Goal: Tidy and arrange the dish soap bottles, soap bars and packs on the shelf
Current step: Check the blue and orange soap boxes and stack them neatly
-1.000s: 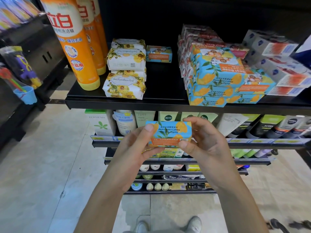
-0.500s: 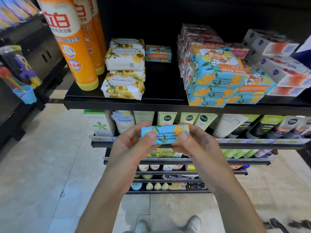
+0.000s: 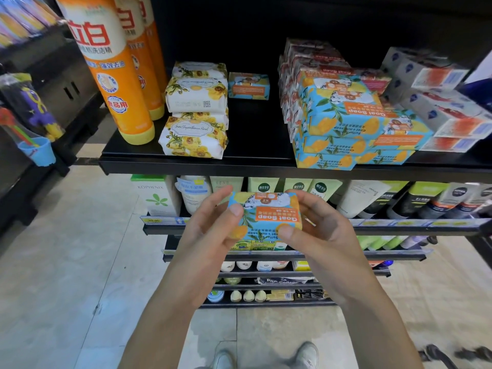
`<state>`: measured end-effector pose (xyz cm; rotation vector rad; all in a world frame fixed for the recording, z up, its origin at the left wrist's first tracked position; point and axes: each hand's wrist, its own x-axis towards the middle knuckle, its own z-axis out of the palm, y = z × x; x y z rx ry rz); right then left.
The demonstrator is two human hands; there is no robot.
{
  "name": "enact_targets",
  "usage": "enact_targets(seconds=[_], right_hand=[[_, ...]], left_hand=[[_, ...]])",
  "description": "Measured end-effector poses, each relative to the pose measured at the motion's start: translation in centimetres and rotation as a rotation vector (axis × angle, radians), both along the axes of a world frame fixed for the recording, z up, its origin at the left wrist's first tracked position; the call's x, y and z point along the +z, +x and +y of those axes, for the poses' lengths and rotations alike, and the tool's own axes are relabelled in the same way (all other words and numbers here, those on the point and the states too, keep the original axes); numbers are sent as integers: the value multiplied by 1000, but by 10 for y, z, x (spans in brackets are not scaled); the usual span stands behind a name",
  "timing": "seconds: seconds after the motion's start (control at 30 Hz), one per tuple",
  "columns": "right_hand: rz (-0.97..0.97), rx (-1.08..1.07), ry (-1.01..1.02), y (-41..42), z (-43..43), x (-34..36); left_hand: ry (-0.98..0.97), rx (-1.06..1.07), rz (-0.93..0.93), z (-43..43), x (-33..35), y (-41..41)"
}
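L hand (image 3: 213, 230): gripped goat soap box (image 3: 266, 217) at left end, thumb on top.
R hand (image 3: 319, 230): gripped box's right end.
Box pos: in air, below & in front of top shelf (image 3: 253, 166).
Shelf right: matching boxes (image 3: 351, 123) stacked.

Blue-and-orange Goat Soap box (image 3: 266, 218) (print upside down) held face-up below the top shelf (image 3: 186, 167).
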<state>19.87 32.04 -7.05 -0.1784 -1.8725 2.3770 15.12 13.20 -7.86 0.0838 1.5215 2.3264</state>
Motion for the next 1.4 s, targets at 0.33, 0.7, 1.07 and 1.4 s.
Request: enact_targets(seconds=[0.33, 0.7, 1.07, 1.4], right_hand=[[119, 79, 238, -1, 7, 3], [359, -235, 1176, -5, 8, 11], [435, -525, 993, 5, 60, 68], [225, -561, 1166, -25, 157, 121]], left_hand=[[-17, 10, -22, 4, -1, -2], [-43, -5, 111, 26, 11, -5], [-712, 95, 807, 47, 36, -60], [-1246, 86, 1046, 59, 17, -91]])
